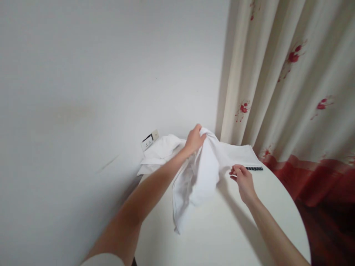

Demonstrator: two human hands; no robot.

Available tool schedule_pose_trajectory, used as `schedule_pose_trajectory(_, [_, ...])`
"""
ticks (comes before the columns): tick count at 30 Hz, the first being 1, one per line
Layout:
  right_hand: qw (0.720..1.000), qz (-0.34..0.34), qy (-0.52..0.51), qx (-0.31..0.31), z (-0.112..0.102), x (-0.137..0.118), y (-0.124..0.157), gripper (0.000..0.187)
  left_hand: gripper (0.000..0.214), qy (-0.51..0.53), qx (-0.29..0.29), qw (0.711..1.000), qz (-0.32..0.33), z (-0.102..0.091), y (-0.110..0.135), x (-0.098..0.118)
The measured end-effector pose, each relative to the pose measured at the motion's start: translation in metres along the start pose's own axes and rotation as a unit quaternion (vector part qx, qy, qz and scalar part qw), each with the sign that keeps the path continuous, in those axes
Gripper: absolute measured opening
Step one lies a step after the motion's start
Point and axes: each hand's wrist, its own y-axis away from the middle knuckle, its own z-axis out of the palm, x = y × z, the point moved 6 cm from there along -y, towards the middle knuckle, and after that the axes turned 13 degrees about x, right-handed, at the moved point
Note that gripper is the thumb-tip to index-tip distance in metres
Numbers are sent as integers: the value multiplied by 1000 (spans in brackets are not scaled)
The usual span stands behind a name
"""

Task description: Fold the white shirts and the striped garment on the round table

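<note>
My left hand is closed on a bunched part of a white cloth and holds it up above the table. One loose end of the cloth hangs in folds towards me, down to its lower corner. To the right, another part lies spread flat on the tabletop. Whether it is a garment or a plain sheet, I cannot tell. My right hand hovers above the table, right of the hanging folds. Its fingers are loosely bent and slightly apart, with nothing visible in them.
The round white table stands against the wall. More white fabric lies heaped at its back left, below a wall socket. A dark patterned strip shows at the flat cloth's edge. A flowered curtain hangs on the right.
</note>
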Motion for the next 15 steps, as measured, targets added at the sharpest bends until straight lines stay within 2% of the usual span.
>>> schedule_pose_trajectory(3, [999, 12, -6, 47, -14, 27, -9, 23, 14, -24, 81, 996, -16, -20, -95, -3])
schedule_pose_trajectory(5, [999, 15, 5, 49, -19, 42, -13, 24, 13, -14, 139, 990, -31, -40, -151, -2])
schedule_pose_trajectory(8, [999, 10, 31, 17, -19, 56, -14, 29, 9, 8, 221, 974, -51, -79, -208, 3])
schedule_pose_trajectory(10, [999, 8, 46, -9, -15, 59, -11, 32, 33, 0, 275, 961, -17, -110, -229, 12])
schedule_pose_trajectory(11, [998, 9, 52, -20, -12, 60, -9, 33, 37, -8, 304, 952, 3, -126, -234, 16])
schedule_pose_trajectory(13, [997, 11, 59, -42, -7, 58, -5, 35, 30, -15, 343, 939, 27, -155, -236, 18])
schedule_pose_trajectory(15, [996, 15, 61, -58, -2, 56, 0, 36, 18, -24, 372, 927, 32, -181, -226, 9])
